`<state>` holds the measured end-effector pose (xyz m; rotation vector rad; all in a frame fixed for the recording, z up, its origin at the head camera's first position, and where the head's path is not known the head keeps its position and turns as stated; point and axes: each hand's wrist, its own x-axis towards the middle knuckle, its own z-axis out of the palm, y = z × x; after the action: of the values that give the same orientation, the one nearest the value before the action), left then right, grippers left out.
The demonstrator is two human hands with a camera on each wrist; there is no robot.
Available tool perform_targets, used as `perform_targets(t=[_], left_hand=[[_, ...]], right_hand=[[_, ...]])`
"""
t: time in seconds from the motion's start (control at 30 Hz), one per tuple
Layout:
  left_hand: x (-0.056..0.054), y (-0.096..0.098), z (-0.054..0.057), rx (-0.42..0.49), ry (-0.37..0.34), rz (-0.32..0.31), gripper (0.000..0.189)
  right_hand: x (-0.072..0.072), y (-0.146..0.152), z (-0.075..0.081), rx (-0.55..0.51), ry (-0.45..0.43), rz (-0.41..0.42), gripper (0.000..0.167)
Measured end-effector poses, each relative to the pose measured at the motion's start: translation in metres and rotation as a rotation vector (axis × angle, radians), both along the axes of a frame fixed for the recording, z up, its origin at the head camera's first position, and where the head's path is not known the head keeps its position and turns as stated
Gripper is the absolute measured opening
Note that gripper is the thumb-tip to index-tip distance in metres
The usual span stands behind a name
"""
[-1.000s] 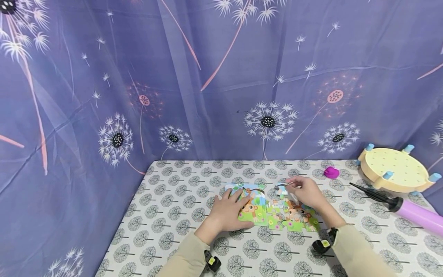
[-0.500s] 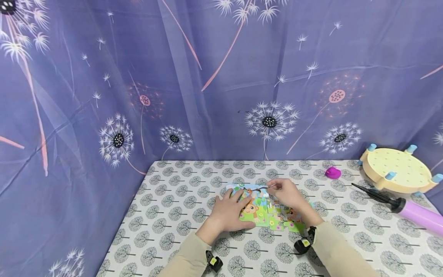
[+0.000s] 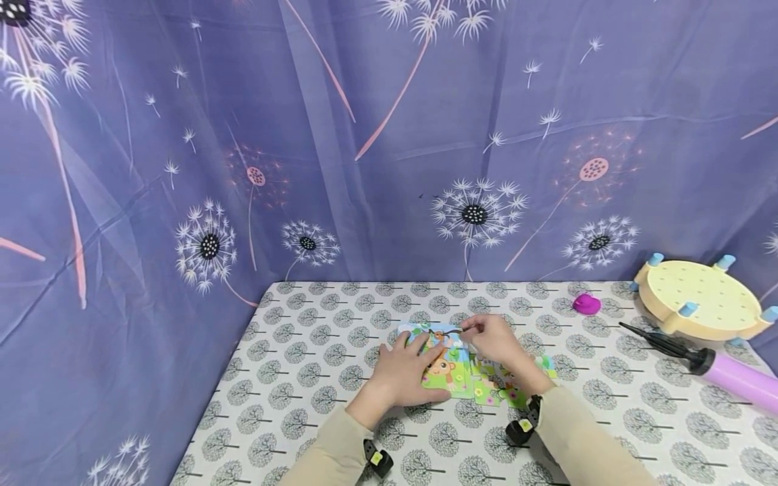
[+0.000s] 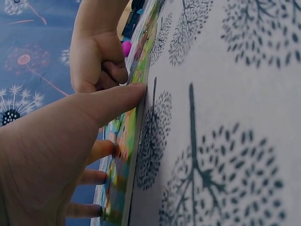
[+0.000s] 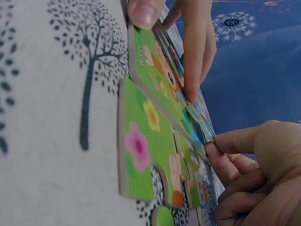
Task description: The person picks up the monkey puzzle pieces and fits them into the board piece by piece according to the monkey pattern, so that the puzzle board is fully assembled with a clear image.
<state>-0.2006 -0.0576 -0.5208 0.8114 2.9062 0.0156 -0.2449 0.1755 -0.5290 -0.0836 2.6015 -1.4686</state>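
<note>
My left hand (image 3: 401,371) lies spread on a small jigsaw puzzle board (image 3: 442,368) with a cartoon monkey picture. Its thumb (image 4: 124,96) touches the board's near edge and the other fingers rest on the picture. At the board's upper right corner, my right hand (image 3: 495,341) pinches a jigsaw piece (image 5: 201,123) between thumb and index finger, the piece lying against the board. Just right of the board are several loose jigsaw pieces (image 3: 486,391), partly covered by the right hand and wrist. One green piece (image 5: 136,141) with pink and yellow flowers sits beside the board.
Toward the back right are a magenta toy (image 3: 586,304) and an upturned yellow stand (image 3: 699,297) with blue legs. A purple pump (image 3: 738,381) with a black nozzle lies at the right. The tree-print cloth (image 3: 292,378) covers the table, with a purple curtain (image 3: 389,202) behind.
My right hand has carried the jigsaw piece left, from above the loose pieces to the board's upper right corner. The left hand has stayed on the board.
</note>
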Motion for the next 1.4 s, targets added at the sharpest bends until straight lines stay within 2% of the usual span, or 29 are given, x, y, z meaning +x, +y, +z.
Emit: perform_targets(t=[0.2, 0.47, 0.67, 0.93, 1.1, 1.4], left_hand=[[0.001, 0.004, 0.0, 0.014, 0.016, 0.0, 0.097], [0.001, 0.006, 0.001, 0.005, 0.009, 0.001, 0.096], [-0.001, 0.007, 0.0, 0.004, 0.0, 0.004, 0.096], [-0.001, 0.008, -0.002, 0.003, 0.019, 0.006, 0.096], [-0.001, 0.008, -0.001, 0.001, 0.029, -0.003, 0.096], [-0.004, 0.011, -0.005, 0.009, 0.021, -0.041, 0.101]], right_hand=[[0.001, -0.001, 0.002, 0.048, 0.008, -0.008, 0.024], [0.001, 0.006, 0.002, 0.112, 0.065, -0.003, 0.021], [0.003, 0.018, 0.0, 0.097, 0.079, -0.004, 0.018], [0.015, 0.038, 0.003, 0.088, 0.101, 0.031, 0.019], [0.023, 0.051, 0.003, 0.123, 0.086, 0.084, 0.019], [0.029, 0.068, -0.001, 0.06, 0.094, 0.26, 0.031]])
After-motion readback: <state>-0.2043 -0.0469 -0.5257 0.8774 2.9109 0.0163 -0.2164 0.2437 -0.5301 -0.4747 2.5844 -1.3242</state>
